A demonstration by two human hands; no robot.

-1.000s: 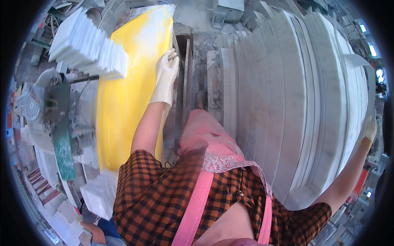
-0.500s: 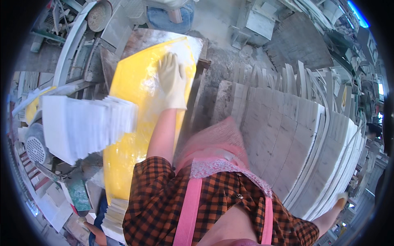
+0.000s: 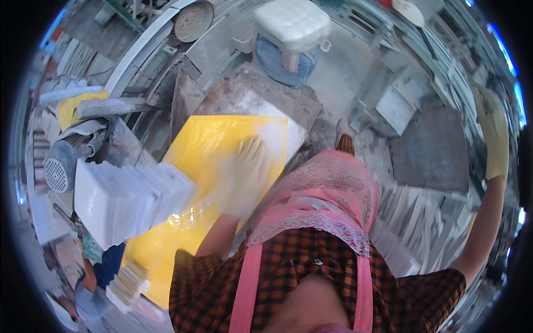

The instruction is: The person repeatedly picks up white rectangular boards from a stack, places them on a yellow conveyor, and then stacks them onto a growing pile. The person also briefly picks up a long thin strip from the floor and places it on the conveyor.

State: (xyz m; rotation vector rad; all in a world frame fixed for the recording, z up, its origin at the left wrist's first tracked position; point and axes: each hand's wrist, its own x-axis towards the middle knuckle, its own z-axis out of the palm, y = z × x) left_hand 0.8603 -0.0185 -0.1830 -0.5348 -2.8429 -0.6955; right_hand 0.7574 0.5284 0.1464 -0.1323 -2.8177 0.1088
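— Left hand (image 3: 246,176)?
— Gloved, fingers spread, flat on wide yellow sheet (image 3: 205,166) over grey stone slab (image 3: 261,97); grasping nothing.
— Right hand (image 3: 492,133)?
— Yellow-gloved, raised far right, well apart; grip unclear.
— Beside the sheet?
— Stack of white rectangular tiles (image 3: 130,200), left.

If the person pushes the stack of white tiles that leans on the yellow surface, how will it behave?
The white tiles look like thin stone slabs set on edge, so probably stiff and heavy. They lean in a fanned row, so a push may topple them. The yellow surface under the left hand looks wet, so they might slide.
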